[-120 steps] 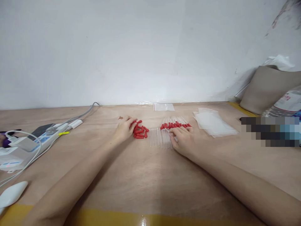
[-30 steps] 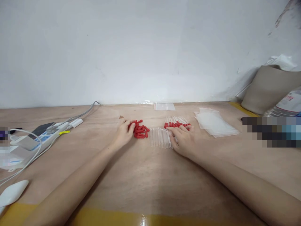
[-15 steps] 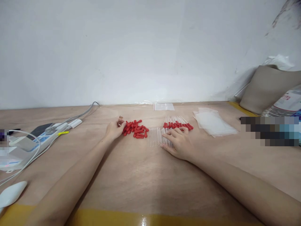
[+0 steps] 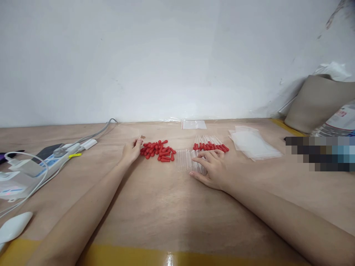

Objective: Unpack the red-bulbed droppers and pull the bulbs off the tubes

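Observation:
Left of centre lies a loose pile of red rubber dropper bulbs [image 4: 156,149]. My left hand [image 4: 131,151] is at the pile's left edge, fingers curled in towards the thumb; what they hold, if anything, is hidden. Clear dropper tubes [image 4: 182,161] lie side by side in a row right of the pile. Over the row's right end rests my right hand [image 4: 212,166], its fingers spread, covering some tubes. Just beyond it, several droppers with red bulbs fitted [image 4: 209,145] lie together, their thin tips pointing towards the wall.
Clear plastic bags [image 4: 253,143] are stacked at the right, and another flat bag [image 4: 194,125] lies by the wall. A power strip [image 4: 52,162] with cables runs along the left. A grey-brown container [image 4: 313,105] and a large plastic bottle [image 4: 340,120] stand at the far right.
My left hand has drawn a little left, uncovering more bulbs at the pile's left edge. My right hand stays over the tubes, almost unmoved. The view has shifted slightly.

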A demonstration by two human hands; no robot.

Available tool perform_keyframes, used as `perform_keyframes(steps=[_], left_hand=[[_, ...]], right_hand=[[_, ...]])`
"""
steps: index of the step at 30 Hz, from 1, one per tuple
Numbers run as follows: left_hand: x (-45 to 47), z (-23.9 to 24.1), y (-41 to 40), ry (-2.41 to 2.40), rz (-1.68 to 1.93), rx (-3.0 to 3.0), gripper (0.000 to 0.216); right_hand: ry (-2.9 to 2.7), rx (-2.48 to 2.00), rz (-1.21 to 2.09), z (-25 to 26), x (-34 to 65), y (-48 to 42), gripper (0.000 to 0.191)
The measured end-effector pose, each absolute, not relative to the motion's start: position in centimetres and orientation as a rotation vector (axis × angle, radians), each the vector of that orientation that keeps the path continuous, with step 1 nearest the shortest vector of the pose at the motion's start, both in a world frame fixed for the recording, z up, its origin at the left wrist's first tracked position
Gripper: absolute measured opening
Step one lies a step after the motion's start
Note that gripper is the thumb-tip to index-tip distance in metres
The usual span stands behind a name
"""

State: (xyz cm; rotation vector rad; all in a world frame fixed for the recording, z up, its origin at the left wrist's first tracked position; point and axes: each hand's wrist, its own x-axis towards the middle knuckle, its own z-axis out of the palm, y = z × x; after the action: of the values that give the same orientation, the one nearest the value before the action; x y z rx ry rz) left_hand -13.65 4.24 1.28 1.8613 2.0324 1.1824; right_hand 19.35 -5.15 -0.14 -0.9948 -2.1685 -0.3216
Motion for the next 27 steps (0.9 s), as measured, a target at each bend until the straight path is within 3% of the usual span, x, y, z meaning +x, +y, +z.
perform_keyframes(steps=[5,10,13,17,20,24,27], left_hand=[[-13.3,1.9,3.8,2.09,1.212,1.847,0.037],[-9.4,4.1,2.7,1.937,1.298,2.298,0.032],[-4.5,5.2,2.6,1.786,0.935,2.592,0.025],[2.2,5.8,4.0,1.852,0.381,2.438,0.027],[5.6,5.8,5.3,1.885,0.248,2.326,0.029],[7.6,6.1,6.0,1.904,0.117,2.213,0.029],[8.0,6.3,6.0,1.9,0.053,2.162,0.027]], right_hand=[[-2.113,-0.953,-0.317,-0.2,19.4,-5.1,0.031],[-2.09,-0.822,-0.337,-0.8,19.5,-4.9,0.02],[-2.121,-0.78,-0.33,-1.0,19.7,-4.9,0.017],[-2.182,-0.778,-0.297,-0.6,20.3,-5.3,0.017],[-2.257,-0.798,-0.277,-0.2,20.9,-5.5,0.026],[-2.287,-0.94,-0.282,0.0,21.1,-5.1,0.058],[-2.263,-1.054,-0.292,-0.2,20.7,-4.5,0.07]])
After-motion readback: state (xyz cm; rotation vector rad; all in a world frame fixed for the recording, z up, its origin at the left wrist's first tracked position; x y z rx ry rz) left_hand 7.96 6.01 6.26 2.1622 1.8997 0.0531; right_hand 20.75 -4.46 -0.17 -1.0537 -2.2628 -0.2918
